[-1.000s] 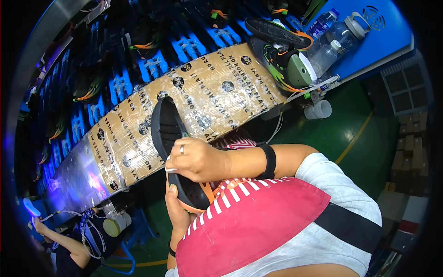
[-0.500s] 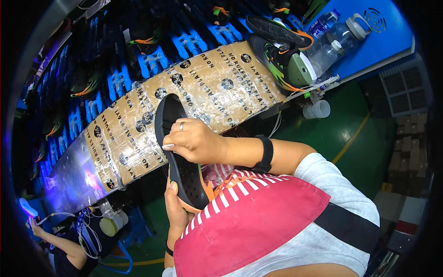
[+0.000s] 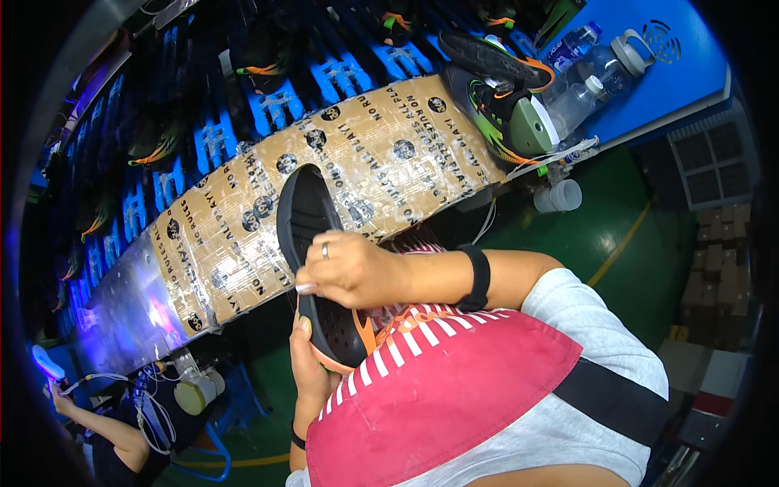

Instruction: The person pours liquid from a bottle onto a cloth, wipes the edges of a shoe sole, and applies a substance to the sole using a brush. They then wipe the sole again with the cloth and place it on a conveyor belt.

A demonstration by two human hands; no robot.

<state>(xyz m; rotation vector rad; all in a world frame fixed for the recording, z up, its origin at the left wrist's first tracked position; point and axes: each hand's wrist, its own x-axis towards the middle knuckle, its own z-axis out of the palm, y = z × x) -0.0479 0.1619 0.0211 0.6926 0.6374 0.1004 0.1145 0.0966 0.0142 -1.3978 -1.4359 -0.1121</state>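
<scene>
I hold a black shoe (image 3: 307, 217) with an orange-trimmed sole edge, sole facing me and toe pointing up, in front of my chest. My right hand (image 3: 355, 268), with a ring and a black wristband, lies across the shoe's middle, fingers curled over its left edge. My left hand (image 3: 310, 369) grips the lower heel end from below, thumb on the sole. A red apron with white stripes (image 3: 442, 390) hides the shoe's bottom end.
A bench wrapped in taped cardboard (image 3: 381, 154) lies beyond the shoe, with blue racks of dark shoes (image 3: 276, 105) behind it. A green and black shoe (image 3: 507, 122), a loose sole (image 3: 487, 55) and water bottles (image 3: 588, 77) sit upper right. Another person's arm (image 3: 105, 426) works at lower left.
My right hand shifted slightly along the sole, up and then back to its middle. The shoe stays held in both hands at about the same place.
</scene>
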